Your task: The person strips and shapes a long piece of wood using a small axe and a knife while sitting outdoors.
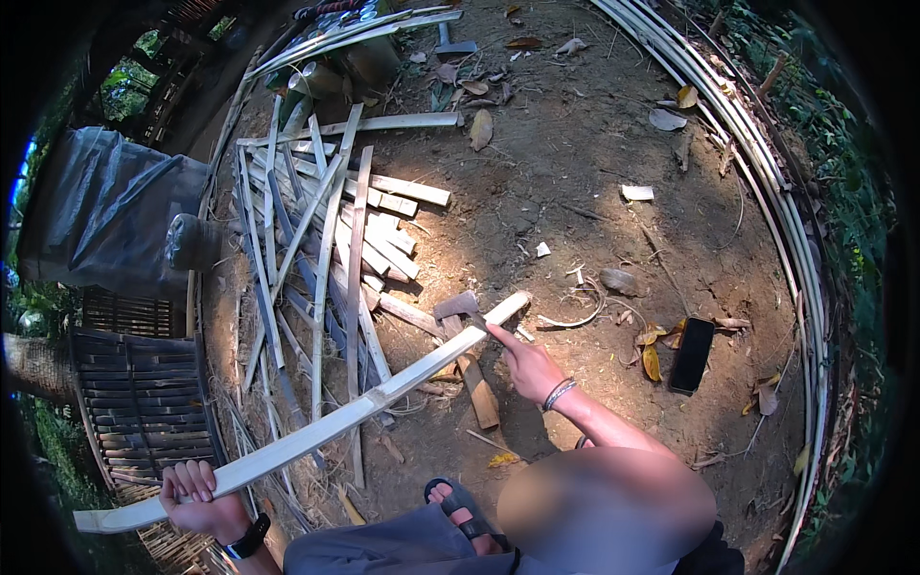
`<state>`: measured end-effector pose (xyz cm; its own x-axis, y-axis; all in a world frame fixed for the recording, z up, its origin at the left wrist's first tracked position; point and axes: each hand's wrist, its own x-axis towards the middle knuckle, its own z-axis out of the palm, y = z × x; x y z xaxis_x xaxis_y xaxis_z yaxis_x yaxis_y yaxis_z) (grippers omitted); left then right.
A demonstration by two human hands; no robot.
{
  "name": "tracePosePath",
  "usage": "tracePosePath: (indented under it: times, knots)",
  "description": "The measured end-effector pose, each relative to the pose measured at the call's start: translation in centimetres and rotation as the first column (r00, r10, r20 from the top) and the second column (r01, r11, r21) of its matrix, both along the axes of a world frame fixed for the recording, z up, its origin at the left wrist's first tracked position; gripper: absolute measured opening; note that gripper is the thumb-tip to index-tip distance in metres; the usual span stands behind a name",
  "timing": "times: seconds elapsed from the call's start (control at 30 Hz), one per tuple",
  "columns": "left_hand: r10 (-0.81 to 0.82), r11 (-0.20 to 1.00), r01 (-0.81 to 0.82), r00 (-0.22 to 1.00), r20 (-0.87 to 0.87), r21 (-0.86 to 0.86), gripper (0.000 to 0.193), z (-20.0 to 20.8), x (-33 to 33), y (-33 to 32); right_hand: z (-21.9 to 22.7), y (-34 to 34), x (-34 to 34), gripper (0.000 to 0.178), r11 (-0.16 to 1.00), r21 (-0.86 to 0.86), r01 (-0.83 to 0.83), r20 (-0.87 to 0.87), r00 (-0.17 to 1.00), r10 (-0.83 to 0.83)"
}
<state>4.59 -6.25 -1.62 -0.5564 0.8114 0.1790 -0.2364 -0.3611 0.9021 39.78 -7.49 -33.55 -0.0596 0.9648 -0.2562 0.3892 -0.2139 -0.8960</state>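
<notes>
A long pale bamboo strip (326,426) slants across in front of me, from lower left up to the middle. Near its lower left end my left hand (203,498) is closed, with its fingers wrapped round the strip. Close to the other end, my right hand (532,364) is closed, its forefinger reaching to the strip's edge. A thin dark piece shows at that fingertip; what it is, and what the palm holds, I cannot make out. Partly behind the strip lies a tool with a wooden handle (479,391) and a blocky metal head (455,305).
A pile of split bamboo strips (359,230) spreads on the ground at left. A black phone (691,355) lies on the dirt at right, beside yellow leaves. Long bent poles (793,240) curve along the right. Another metal-headed tool (454,46) lies at the far side.
</notes>
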Motion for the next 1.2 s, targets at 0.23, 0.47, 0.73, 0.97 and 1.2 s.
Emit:
tracePosePath:
  times: [0.23,0.47,0.73,0.97,1.2]
  knots:
    - [-0.138,0.985,0.14,0.99,-0.025,0.102,0.03,-0.4,0.3,-0.5,-0.7,1.1,1.3,0.047,0.993,-0.061,0.101,0.046,0.994,-0.098]
    - [-0.291,0.93,0.309,0.95,-0.112,0.198,0.028,0.6,2.6,-1.9,6.7,-2.5,-4.7,0.048,0.979,0.192,-0.072,-0.171,0.98,0.106]
    - [-0.31,0.891,0.36,0.927,-0.21,0.277,0.029,1.1,4.3,-3.4,11.0,-3.2,-4.5,0.049,0.964,0.148,-0.222,-0.245,0.936,0.253]
    - [-0.408,0.821,0.496,0.856,-0.319,0.283,0.034,1.8,4.2,-5.1,11.7,-2.9,-3.5,0.049,0.948,0.256,-0.191,-0.272,0.927,0.26]
    - [-0.452,0.748,0.551,0.831,-0.325,0.368,0.04,2.6,6.4,-6.6,8.6,-0.9,-0.8,0.047,0.989,-0.103,-0.102,-0.192,0.978,0.08]
